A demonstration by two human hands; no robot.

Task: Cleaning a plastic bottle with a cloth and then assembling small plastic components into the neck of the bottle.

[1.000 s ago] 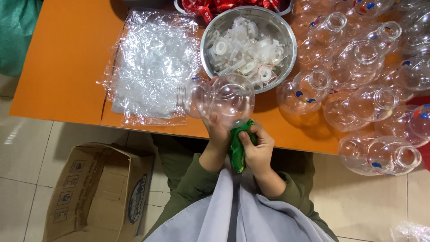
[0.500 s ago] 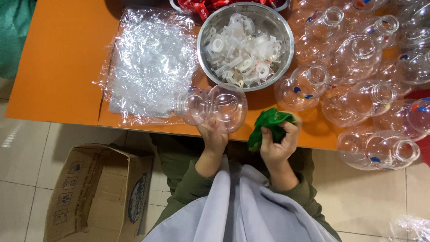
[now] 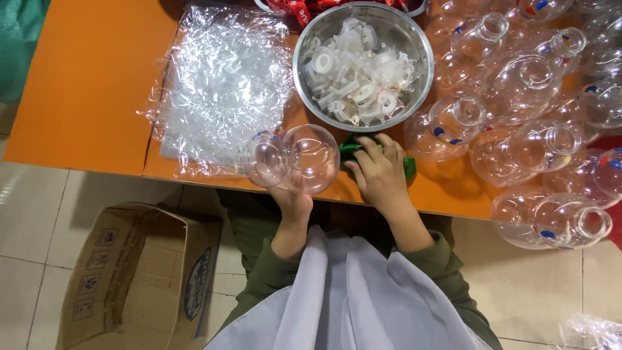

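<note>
Hands sit close together at the near edge of the orange tabletop [image 3: 78,84]. The left hand [image 3: 293,194] is curled from below around a clear double-bulbed plastic bottle [image 3: 295,157], fingers closed on its underside, holding it just over the table edge with its two round lobes side by side. The right hand [image 3: 381,174] lies palm down, fingers loosely bent, pressing on one green cloth [image 3: 353,148] that rests on the tabletop just beside the bottle (only its edges show around the fingers). Behind the hands stands one steel bowl [image 3: 414,39] filled with white plastic rings and caps, too many and too jumbled to count. To its left lies one crumpled heap of clear plastic bags [image 3: 220,84]. To the right, a pile of more clear bottles [image 3: 518,84] covers the tabletop, roughly ten in view, some cut off by the frame. On the tiled floor at lower left stands one open cardboard box [image 3: 142,279].
</note>
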